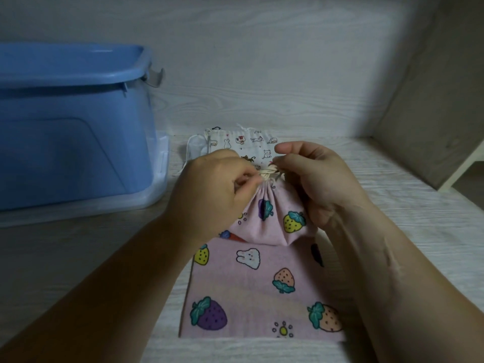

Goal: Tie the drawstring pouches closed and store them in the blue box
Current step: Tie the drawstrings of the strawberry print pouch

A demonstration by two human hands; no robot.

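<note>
The small pink strawberry-print fabric pouch (pixel 269 221) sits between my hands, gathered neck pointing away from me. My left hand (pixel 217 184) and right hand (pixel 317 176) each clamp a pinch grip on its cream drawstring (pixel 269 173). The blue plastic box (pixel 73 142) stands leftward, nearest the left hand.

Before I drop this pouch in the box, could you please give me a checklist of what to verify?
1. Small pink pouch neck gathered: ok.
2. Left hand and right hand both pinch the cord: ok.
3. Knot finished: cannot tell, the fingers hide it.
4. Blue box open: cannot tell.
5. Cat pouch closed: not ok, it lies flat and ungathered.
</note>
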